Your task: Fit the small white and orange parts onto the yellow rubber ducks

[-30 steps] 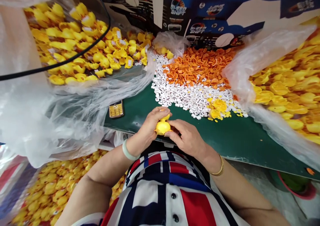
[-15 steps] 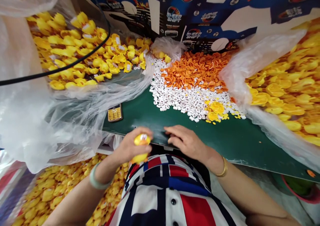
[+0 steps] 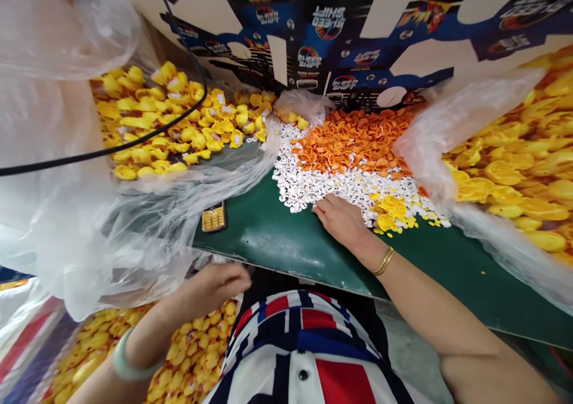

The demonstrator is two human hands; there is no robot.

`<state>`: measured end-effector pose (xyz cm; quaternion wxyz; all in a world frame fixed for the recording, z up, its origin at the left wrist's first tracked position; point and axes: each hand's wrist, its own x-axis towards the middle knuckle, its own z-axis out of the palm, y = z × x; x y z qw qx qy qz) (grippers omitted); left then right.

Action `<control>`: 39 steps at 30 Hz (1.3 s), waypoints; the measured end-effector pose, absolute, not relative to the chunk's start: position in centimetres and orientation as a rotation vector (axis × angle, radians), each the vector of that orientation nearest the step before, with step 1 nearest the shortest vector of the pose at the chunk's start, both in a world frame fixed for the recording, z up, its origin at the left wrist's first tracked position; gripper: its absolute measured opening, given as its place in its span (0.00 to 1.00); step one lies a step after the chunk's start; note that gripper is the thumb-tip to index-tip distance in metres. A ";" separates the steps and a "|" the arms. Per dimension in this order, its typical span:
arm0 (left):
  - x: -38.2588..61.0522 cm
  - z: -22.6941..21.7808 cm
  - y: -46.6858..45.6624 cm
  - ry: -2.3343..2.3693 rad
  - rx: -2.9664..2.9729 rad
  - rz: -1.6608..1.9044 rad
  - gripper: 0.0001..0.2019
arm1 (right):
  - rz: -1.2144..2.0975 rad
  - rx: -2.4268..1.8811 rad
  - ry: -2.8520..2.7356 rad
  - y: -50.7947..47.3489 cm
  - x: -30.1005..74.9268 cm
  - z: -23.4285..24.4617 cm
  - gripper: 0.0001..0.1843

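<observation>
1. On my head feed, the right hand (image 3: 342, 220) is the one nearer the white plastic eye pieces (image 3: 322, 183). It lies palm-down on their near edge, and its fingers (image 3: 324, 208) are pressed together, pinching nothing that I can see.
2. Those pieces lie in a heap on the green surface (image 3: 286, 240), directly ahead of the fingertips. I read the heap's long axis as running left to right across the surface.
3. The pieces are too small for me to tell which way each one points. The right hand's own long axis aims forward and left into the heap.
4. The left hand (image 3: 219, 287) is well apart, above a mass of yellow rubber ducks (image 3: 192, 350). Its fingers are loosely spread, slightly blurred, and I see nothing between them.
5. Orange duck bills (image 3: 353, 141) are heaped just behind the white pieces.
</observation>
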<state>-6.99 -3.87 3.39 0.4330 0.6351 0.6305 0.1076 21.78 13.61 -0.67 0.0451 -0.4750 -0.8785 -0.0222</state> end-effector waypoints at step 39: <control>3.9 0.8 10.7 1.585 1.802 0.958 0.11 | 0.494 -0.786 -2.200 12.7 23.2 -0.1 0.10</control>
